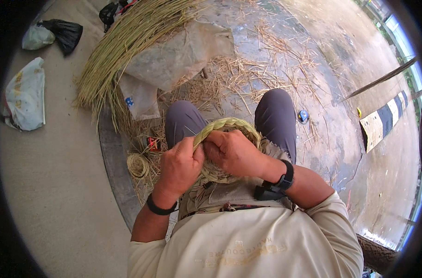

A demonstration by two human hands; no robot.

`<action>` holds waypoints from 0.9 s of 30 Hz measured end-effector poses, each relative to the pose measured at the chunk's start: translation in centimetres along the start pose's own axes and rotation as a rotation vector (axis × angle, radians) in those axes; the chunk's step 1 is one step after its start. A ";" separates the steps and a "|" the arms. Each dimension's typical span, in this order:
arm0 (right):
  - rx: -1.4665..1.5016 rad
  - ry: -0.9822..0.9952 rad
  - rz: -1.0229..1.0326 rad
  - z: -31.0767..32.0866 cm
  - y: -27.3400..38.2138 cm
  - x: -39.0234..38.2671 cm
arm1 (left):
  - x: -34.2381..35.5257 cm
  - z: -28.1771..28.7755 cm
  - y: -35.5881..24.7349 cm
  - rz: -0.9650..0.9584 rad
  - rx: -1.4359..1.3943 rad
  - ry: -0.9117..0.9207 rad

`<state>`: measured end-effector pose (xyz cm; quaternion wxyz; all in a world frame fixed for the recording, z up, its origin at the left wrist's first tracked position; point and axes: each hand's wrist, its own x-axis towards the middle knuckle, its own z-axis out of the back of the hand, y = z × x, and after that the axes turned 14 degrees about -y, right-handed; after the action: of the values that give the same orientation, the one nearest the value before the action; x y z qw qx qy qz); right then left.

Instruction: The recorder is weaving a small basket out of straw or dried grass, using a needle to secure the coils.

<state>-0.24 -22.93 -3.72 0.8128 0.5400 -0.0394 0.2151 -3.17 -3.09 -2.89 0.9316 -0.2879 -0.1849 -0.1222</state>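
Below centre of the frame, your two hands meet over your lap, hemmed in by your knees on either side and your chest at the lower edge. Open room lies to the left, on the smooth concrete floor [58,185], and to the right, across the rough, stained ground [359,194] strewn with straw bits.

Between your knees sits the braided straw ring [229,124], a thick, pale green-yellow plait curving in an arc, its weave knobbly and tight. Your left hand [179,164] is closed around the ring's left side, fingers wrapped over the plait. Your right hand [231,152] is closed on the ring just beside it, thumb side pressing toward the left hand, so the two touch.

At the upper left, a long bundle of loose straw stalks [123,41] fans out, partly lying on a stiff, grey, crumpled sack [178,55]. A small coiled straw disc [137,164] rests at the lower left of your left knee. Farther toward the upper left edge lie a white plastic bag [25,95] and a black bag [65,32], well apart from your hands.
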 end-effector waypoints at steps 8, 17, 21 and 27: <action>0.094 0.127 -0.046 1.3 0.4 -0.4 | 1.8 1.4 1.4 -0.101 0.113 -0.083; -0.305 -0.126 0.268 3.6 1.7 3.6 | 2.3 1.9 0.4 -0.397 0.202 0.051; -0.422 0.167 0.196 1.8 0.3 6.0 | 2.4 1.2 -0.4 -0.476 0.172 0.055; 0.079 -0.207 -0.075 2.9 -1.1 8.7 | 2.7 2.0 -0.7 -0.481 0.142 0.037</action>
<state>8.55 -23.20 -0.85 0.7899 0.5920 -0.0944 0.1290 -1.47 -2.85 0.10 0.8969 -0.1672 -0.2390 -0.3323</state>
